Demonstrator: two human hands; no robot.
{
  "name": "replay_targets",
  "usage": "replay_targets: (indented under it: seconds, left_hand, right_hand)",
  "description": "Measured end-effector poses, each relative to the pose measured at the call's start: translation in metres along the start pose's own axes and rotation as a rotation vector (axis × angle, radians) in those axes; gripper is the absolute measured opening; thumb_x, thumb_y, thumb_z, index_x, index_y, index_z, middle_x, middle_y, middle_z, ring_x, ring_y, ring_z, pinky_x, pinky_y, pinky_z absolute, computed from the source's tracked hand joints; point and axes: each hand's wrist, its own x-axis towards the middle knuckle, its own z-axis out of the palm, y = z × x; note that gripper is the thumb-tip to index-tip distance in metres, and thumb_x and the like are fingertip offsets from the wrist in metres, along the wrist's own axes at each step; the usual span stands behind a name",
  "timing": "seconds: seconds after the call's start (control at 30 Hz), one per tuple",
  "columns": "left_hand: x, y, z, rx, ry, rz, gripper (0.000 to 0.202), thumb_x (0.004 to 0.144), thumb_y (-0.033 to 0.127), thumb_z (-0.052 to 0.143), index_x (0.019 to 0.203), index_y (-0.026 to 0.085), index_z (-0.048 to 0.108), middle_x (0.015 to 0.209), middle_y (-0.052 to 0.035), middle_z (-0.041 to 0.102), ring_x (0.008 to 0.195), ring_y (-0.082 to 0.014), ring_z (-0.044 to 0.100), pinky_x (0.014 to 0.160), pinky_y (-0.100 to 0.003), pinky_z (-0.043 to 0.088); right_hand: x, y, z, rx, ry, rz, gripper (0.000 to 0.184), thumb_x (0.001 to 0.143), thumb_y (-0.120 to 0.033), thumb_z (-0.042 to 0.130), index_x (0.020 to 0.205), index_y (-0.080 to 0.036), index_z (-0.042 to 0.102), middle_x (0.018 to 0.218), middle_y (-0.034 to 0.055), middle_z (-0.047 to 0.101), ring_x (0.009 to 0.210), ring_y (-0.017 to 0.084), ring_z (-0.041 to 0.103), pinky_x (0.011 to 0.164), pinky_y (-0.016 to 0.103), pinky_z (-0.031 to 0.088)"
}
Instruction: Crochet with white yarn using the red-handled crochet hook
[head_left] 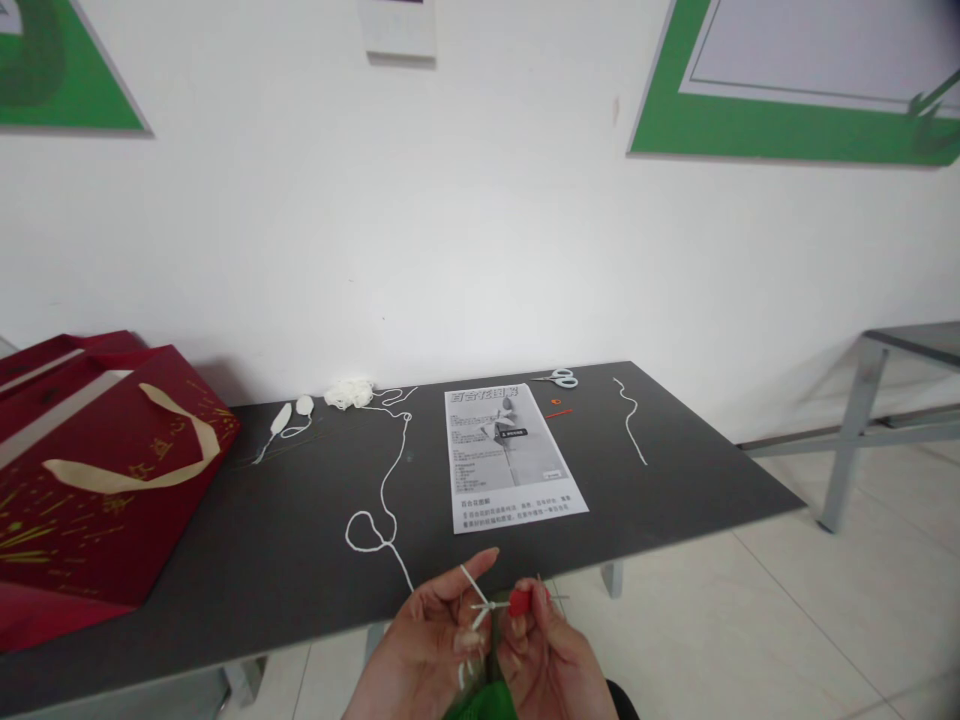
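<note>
My left hand is closed, pinching white yarn that is looped over its forefinger. The strand runs back across the dark table to a small white yarn pile. My right hand is closed on a crochet hook with a red handle; its thin metal tip meets the yarn between both hands. The hands sit close together at the table's front edge, over something green at the bottom of the view.
A printed instruction sheet lies mid-table. Scissors, a small orange item and a loose white strand lie at the back right. Two white crocheted pieces lie back left. A red gift bag lies at the left. A grey bench stands to the right.
</note>
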Motion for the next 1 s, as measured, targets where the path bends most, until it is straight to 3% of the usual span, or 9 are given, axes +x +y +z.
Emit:
replay_targets:
  seconds: [0.27,0.47,0.67,1.0]
  left_hand:
    - [0.0038,0.0003,0.0048,-0.044,-0.014,0.011,0.065,0.039,0.009,0.095,0.103,0.01,0.079,0.051,0.0045,0.064,0.049,-0.0055,0.057,0.057,-0.016,0.044]
    - [0.0035,-0.0041,0.0032,0.012,-0.019,0.002,0.071,0.035,0.008,0.097,0.104,0.013,0.079,0.046,0.0028,0.064,0.044,-0.006,0.054,0.049,-0.016,0.039]
    - [0.0016,-0.0063,0.0001,0.043,0.015,0.035,0.059,0.043,0.014,0.096,0.101,0.017,0.081,0.045,0.0027,0.064,0.043,-0.007,0.054,0.047,-0.018,0.036]
    - [-0.0004,-0.003,0.0027,0.065,-0.052,0.028,0.072,0.047,0.007,0.092,0.114,0.025,0.075,0.049,0.0033,0.064,0.047,-0.008,0.052,0.048,-0.019,0.035]
  right_hand:
    - [-0.0011,-0.0005,-0.0022,-0.07,-0.037,-0.011,0.019,0.067,-0.023,0.091,0.077,-0.015,0.077,0.067,0.0017,0.081,0.058,0.011,0.071,0.055,0.019,0.052]
    - [0.0022,0.0015,-0.0055,-0.059,-0.045,-0.06,0.021,0.07,-0.026,0.089,0.082,-0.013,0.077,0.062,-0.0002,0.075,0.052,0.008,0.064,0.054,0.017,0.052]
    - [0.0001,0.0001,-0.0027,-0.052,-0.005,-0.047,0.022,0.069,-0.024,0.09,0.083,-0.012,0.078,0.07,0.0029,0.079,0.057,0.009,0.067,0.057,0.017,0.055]
    - [-0.0016,-0.0003,0.0002,-0.095,-0.006,-0.045,0.022,0.069,-0.025,0.089,0.082,-0.012,0.078,0.07,0.0046,0.079,0.056,0.01,0.068,0.057,0.018,0.055]
